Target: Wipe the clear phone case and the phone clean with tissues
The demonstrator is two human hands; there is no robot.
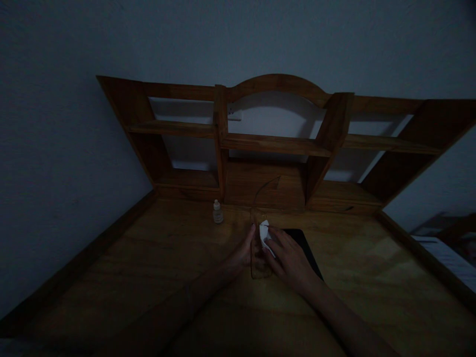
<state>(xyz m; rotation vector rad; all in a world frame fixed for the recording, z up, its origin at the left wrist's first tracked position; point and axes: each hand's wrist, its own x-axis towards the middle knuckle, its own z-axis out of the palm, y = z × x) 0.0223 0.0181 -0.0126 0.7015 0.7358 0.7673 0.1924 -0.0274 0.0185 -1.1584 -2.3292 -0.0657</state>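
Note:
My right hand (288, 253) pinches a crumpled white tissue (265, 233) and presses it against a see-through phone case (260, 270) with dark edges. My left hand (243, 250) grips the left edge of the case, its thumb up near the top. The case lies on or just above the desk; I cannot tell which. A dark flat device (297, 235) lies partly hidden under my right hand and wrist. To the left of the case a small clear bottle (217, 214) with a pale cap stands upright. The light is dim.
A wooden shelf unit (275, 144) with several compartments stands along the back of the wooden desk (178, 238). Raised wooden edges (420, 253) border the desk's sides. A white power socket (235, 115) shows on the wall behind. Papers (446, 258) lie beyond the right edge.

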